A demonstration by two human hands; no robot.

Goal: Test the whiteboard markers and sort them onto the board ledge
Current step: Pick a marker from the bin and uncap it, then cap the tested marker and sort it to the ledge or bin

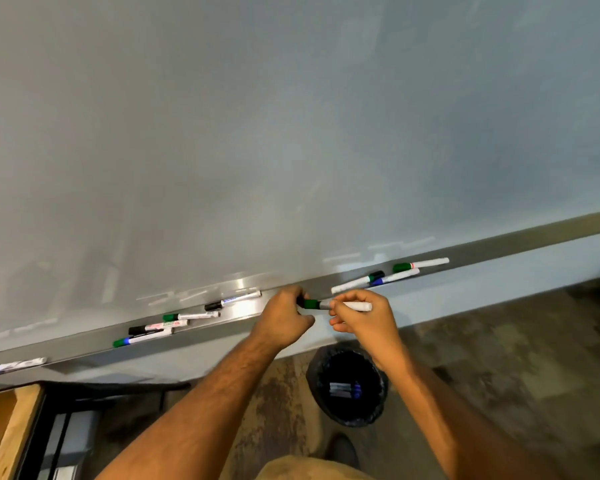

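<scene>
A green-capped marker (340, 305) is being held level just in front of the board ledge (246, 311), between both hands. Its green cap (310, 303) is being gripped by the curled fingers of the left hand (284, 318), while the white barrel is being pinched by the right hand (359, 315); whether the cap is being seated or freed cannot be told. A group of four markers (174, 322) is being kept on the ledge to the left, three more markers (392, 273) to the right, and a lone blue marker (13, 365) at the far left. Below, discarded markers (345, 390) are being held in a black bin (347, 386).
</scene>
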